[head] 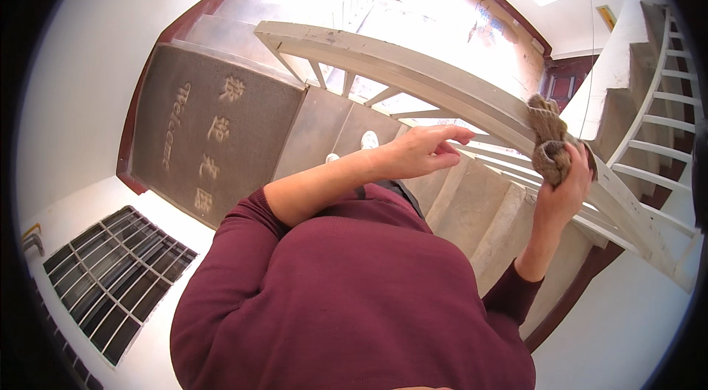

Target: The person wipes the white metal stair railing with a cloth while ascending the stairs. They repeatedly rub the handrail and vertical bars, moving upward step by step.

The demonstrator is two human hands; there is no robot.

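Note:
My right hand (569,179) presses a bunched brown cloth (550,152) onto the top of the pale stair handrail (409,63). The cloth is thick, has a light stitched edge, and partly drapes over the rail. Bent across in front of my body, my left hand (428,149) holds nothing. Its fingers point toward the rail, with the thumb apart from them. Slanted balusters (381,95) run below the handrail, and the rail surface has small dark scuffs.
A brown doormat with writing (221,130) covers the landing at left. Steps (238,16) rise beyond it, and others (492,224) descend beside me at right. A barred window (119,279) is at lower left. A second white railing (647,113) curves along the far right.

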